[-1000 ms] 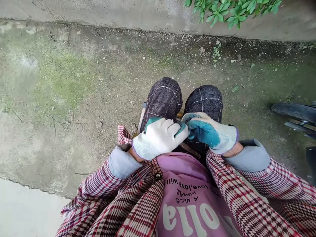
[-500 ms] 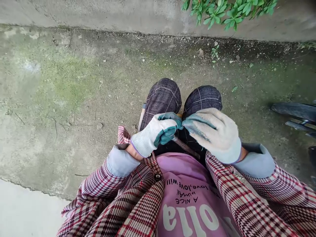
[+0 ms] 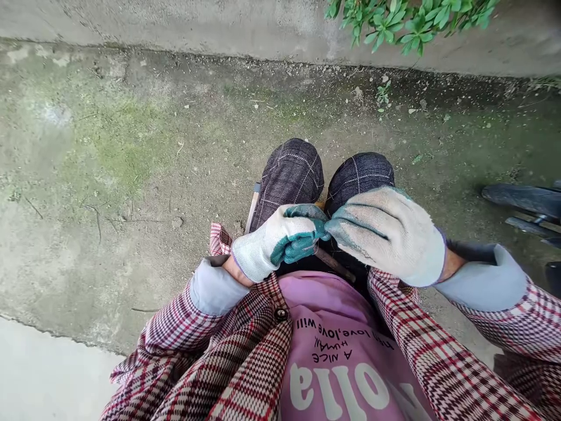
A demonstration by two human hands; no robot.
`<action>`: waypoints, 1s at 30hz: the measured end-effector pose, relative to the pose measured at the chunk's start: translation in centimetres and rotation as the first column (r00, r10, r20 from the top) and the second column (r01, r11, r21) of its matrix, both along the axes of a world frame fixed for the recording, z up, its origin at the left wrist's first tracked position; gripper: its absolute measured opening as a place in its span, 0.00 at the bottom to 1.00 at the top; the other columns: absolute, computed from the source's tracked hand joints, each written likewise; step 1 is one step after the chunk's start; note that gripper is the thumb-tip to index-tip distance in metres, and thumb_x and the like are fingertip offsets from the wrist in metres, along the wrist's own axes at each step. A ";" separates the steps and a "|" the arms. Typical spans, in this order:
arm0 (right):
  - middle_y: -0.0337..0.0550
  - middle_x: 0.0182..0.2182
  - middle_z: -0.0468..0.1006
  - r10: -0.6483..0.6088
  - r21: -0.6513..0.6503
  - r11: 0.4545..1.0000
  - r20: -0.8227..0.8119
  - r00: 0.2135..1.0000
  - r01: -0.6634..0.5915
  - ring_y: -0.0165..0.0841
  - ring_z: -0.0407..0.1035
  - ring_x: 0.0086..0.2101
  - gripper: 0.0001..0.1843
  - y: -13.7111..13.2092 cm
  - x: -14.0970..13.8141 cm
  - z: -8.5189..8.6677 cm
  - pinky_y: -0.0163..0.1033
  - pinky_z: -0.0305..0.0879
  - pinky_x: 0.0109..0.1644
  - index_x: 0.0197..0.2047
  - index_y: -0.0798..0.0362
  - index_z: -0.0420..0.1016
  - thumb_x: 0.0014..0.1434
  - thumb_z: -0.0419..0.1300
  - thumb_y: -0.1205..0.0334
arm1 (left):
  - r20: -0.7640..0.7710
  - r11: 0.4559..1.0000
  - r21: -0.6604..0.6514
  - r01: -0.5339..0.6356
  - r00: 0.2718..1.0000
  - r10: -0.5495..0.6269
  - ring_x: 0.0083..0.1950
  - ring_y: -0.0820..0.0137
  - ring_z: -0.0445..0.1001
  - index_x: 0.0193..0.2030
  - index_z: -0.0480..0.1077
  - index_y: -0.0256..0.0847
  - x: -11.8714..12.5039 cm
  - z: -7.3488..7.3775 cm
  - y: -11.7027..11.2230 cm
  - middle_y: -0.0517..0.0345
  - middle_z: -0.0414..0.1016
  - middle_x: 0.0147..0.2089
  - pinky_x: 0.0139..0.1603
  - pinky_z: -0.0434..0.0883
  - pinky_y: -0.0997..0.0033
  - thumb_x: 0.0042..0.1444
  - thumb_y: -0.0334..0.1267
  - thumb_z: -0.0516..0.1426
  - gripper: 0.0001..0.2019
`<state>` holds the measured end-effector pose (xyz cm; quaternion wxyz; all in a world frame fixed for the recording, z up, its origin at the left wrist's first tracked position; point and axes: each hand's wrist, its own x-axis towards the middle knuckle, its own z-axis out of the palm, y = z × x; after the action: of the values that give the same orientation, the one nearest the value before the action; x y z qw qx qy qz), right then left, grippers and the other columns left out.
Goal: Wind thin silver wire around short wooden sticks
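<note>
My left hand (image 3: 291, 237), in a white knit glove with a green coated palm, is closed over my lap. A brown stick (image 3: 335, 264), rounded like a handle, runs from under its fingers toward my waist; the other end is hidden. My right hand (image 3: 385, 234), in a matching glove, has its fingers pressed together, their tips meeting the left fingertips. Whatever lies in that pinch is hidden.
My knees (image 3: 291, 169) in dark checked trousers are bent below the hands. A pale straight bar (image 3: 253, 204) shows beside the left knee. Ahead runs a concrete wall (image 3: 175, 26) with a leafy plant (image 3: 407, 23). A black wheel-like object (image 3: 521, 199) stands at right.
My right hand has shifted slightly right and turned, its back now facing up more and its forearm farther out. The left hand has moved slightly right, still closed.
</note>
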<state>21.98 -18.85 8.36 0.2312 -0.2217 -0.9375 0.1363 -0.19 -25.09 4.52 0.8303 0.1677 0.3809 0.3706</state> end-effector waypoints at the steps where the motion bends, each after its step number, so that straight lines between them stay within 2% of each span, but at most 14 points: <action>1: 0.44 0.41 0.85 0.030 0.064 0.998 -0.036 0.999 -0.028 0.41 0.77 0.44 0.05 0.1 -0.2 -0.1 0.50 0.78 0.46 0.46 0.47 0.82 0.68 0.65 0.63 | -0.041 1.000 0.021 -0.019 0.999 0.020 0.23 0.77 0.63 0.39 0.76 0.40 -0.1 0.0 0.0 0.64 0.69 0.26 0.24 0.63 0.76 0.52 0.44 0.70 0.13; 3: 0.46 0.40 0.84 0.049 0.144 0.989 -0.073 0.996 -0.038 0.42 0.77 0.41 0.05 0.2 -0.8 -0.5 0.50 0.78 0.44 0.46 0.49 0.81 0.68 0.65 0.63 | -0.165 0.992 0.120 -0.041 0.984 0.060 0.23 0.77 0.63 0.38 0.77 0.41 -0.1 0.1 0.1 0.63 0.71 0.27 0.23 0.62 0.76 0.51 0.44 0.70 0.12; 5: 0.46 0.39 0.84 -0.039 0.094 0.994 -0.087 0.995 0.047 0.43 0.77 0.40 0.05 0.2 -1.5 -0.9 0.51 0.78 0.43 0.45 0.49 0.80 0.66 0.65 0.62 | -0.369 0.957 0.287 -0.041 0.917 0.150 0.25 0.75 0.67 0.34 0.78 0.40 0.0 0.7 0.3 0.61 0.75 0.28 0.25 0.67 0.74 0.51 0.41 0.68 0.08; 8: 0.45 0.40 0.84 -0.195 -0.075 0.980 -0.116 0.974 0.187 0.42 0.78 0.39 0.05 0.0 -2.6 -1.6 0.49 0.77 0.44 0.43 0.49 0.79 0.63 0.65 0.63 | -0.654 0.866 0.498 0.041 0.673 0.344 0.37 0.69 0.79 0.35 0.79 0.39 0.1 1.9 0.4 0.57 0.82 0.35 0.41 0.77 0.71 0.54 0.36 0.66 0.04; 9: 0.45 0.39 0.84 -0.237 -0.141 0.966 -0.129 0.963 0.218 0.42 0.78 0.39 0.05 -0.1 -2.9 -1.7 0.49 0.77 0.43 0.42 0.49 0.79 0.62 0.65 0.65 | -0.702 0.846 0.526 0.083 0.604 0.377 0.38 0.68 0.80 0.37 0.80 0.39 0.0 2.3 0.4 0.57 0.83 0.36 0.44 0.78 0.70 0.54 0.35 0.65 0.04; 10: 0.44 0.38 0.84 -0.274 -0.213 0.947 -0.144 0.951 0.241 0.41 0.78 0.39 0.05 -0.2 -3.1 -1.7 0.48 0.78 0.43 0.41 0.50 0.79 0.60 0.65 0.67 | -0.727 0.837 0.534 0.118 0.570 0.383 0.39 0.68 0.80 0.38 0.81 0.39 -0.1 2.6 0.4 0.57 0.84 0.36 0.46 0.79 0.70 0.55 0.35 0.66 0.05; 11: 0.44 0.38 0.84 -0.303 -0.281 0.926 -0.155 0.940 0.252 0.40 0.78 0.38 0.07 -0.2 -3.2 -1.6 0.47 0.78 0.43 0.40 0.50 0.79 0.59 0.64 0.69 | -0.730 0.838 0.527 0.140 0.580 0.362 0.39 0.68 0.81 0.40 0.81 0.40 -0.3 2.7 0.4 0.57 0.84 0.37 0.47 0.79 0.70 0.56 0.35 0.65 0.06; 13: 0.44 0.37 0.84 -0.329 -0.375 0.892 -0.148 0.933 0.255 0.40 0.79 0.38 0.10 -0.2 -3.1 -1.1 0.47 0.78 0.45 0.39 0.49 0.79 0.58 0.62 0.72 | -0.659 0.862 0.486 0.148 0.710 0.250 0.37 0.67 0.82 0.42 0.81 0.39 -1.0 2.8 0.4 0.56 0.84 0.36 0.44 0.80 0.69 0.60 0.38 0.63 0.07; 15: 0.44 0.38 0.85 -0.309 -0.400 0.885 -0.122 0.943 0.238 0.41 0.79 0.39 0.11 0.0 -2.9 -0.4 0.48 0.79 0.47 0.39 0.48 0.79 0.58 0.61 0.73 | -0.501 0.891 0.434 0.131 0.857 0.118 0.34 0.67 0.82 0.45 0.82 0.40 -1.6 2.6 0.5 0.55 0.84 0.35 0.37 0.80 0.69 0.65 0.42 0.59 0.11; 17: 0.44 0.39 0.85 -0.279 -0.399 0.891 -0.104 0.955 0.216 0.42 0.80 0.39 0.10 0.2 -2.6 0.2 0.49 0.79 0.46 0.39 0.48 0.80 0.58 0.61 0.72 | -0.399 0.902 0.412 0.131 0.916 0.049 0.30 0.66 0.81 0.46 0.82 0.40 -2.1 2.3 0.7 0.53 0.84 0.34 0.31 0.79 0.68 0.67 0.46 0.58 0.15; 19: 0.43 0.38 0.85 -0.256 -0.414 0.890 -0.103 0.961 0.193 0.41 0.80 0.39 0.10 0.4 -2.3 0.6 0.48 0.78 0.45 0.39 0.48 0.80 0.58 0.62 0.71 | -0.434 0.903 0.398 0.162 0.900 0.030 0.30 0.65 0.82 0.46 0.83 0.39 -2.4 2.2 0.9 0.51 0.85 0.35 0.30 0.80 0.67 0.65 0.47 0.61 0.14; 24: 0.40 0.39 0.85 -0.226 -0.457 0.876 -0.107 0.968 0.154 0.41 0.81 0.40 0.10 0.4 -2.2 0.9 0.47 0.78 0.47 0.39 0.44 0.81 0.62 0.62 0.68 | -0.655 0.895 0.373 0.244 0.752 0.068 0.39 0.58 0.85 0.39 0.83 0.41 -2.6 2.2 1.3 0.49 0.86 0.38 0.37 0.83 0.61 0.55 0.43 0.71 0.09; 27: 0.39 0.39 0.86 -0.237 -0.470 0.867 -0.101 0.966 0.163 0.40 0.82 0.40 0.10 0.4 -2.0 1.0 0.46 0.79 0.48 0.40 0.44 0.81 0.62 0.61 0.68 | -0.694 0.876 0.446 0.186 0.689 0.208 0.44 0.57 0.85 0.41 0.83 0.42 -2.4 2.5 1.2 0.50 0.86 0.42 0.43 0.84 0.60 0.52 0.38 0.72 0.10; 30: 0.40 0.39 0.86 -0.251 -0.421 0.886 -0.086 0.964 0.193 0.39 0.81 0.40 0.08 0.4 -1.9 1.0 0.45 0.78 0.48 0.40 0.46 0.81 0.62 0.62 0.68 | -0.699 0.856 0.514 0.055 0.605 0.381 0.44 0.63 0.85 0.41 0.82 0.40 -2.0 3.3 0.5 0.53 0.86 0.42 0.47 0.83 0.66 0.54 0.36 0.69 0.07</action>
<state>20.11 -18.44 9.34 0.2581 -0.3612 -0.8381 0.3170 -2.21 -24.57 7.80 0.4714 0.4776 0.6108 0.4201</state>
